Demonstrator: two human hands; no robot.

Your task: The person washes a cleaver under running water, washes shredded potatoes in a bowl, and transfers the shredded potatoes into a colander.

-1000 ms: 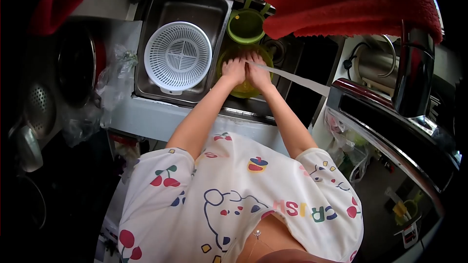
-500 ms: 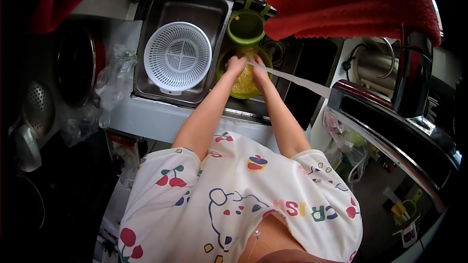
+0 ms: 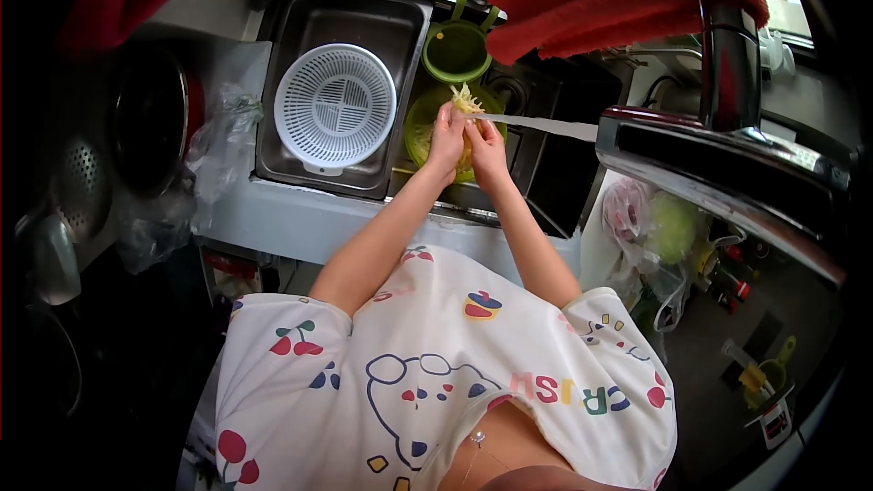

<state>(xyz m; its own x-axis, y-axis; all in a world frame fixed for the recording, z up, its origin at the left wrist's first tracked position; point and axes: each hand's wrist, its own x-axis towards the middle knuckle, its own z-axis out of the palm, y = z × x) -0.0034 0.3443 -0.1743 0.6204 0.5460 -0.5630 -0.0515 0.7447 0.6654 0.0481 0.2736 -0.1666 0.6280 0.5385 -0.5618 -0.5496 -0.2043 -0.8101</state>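
My left hand (image 3: 446, 138) and my right hand (image 3: 486, 147) are closed together round a clump of pale yellow shreds (image 3: 466, 100), whose ends stick out above the fingers. Both hands are over a green bowl (image 3: 419, 118) in the right sink basin, with more yellow shreds lying in it. A stream of water (image 3: 546, 127) runs from the faucet at the right towards the hands. Behind the bowl stands a smaller green container (image 3: 457, 50). The hands hide much of the bowl.
A white colander (image 3: 335, 107) sits in the left sink basin (image 3: 273, 159). A red towel (image 3: 627, 0) hangs over the faucet (image 3: 727, 159) at the right. Plastic bags (image 3: 223, 141) hang at the left, near a perforated ladle (image 3: 82, 177).
Both hands have risen out of the bowl and come together round a clump of yellow shreds. The view has shifted slightly, so the faucet and towel appear further left.
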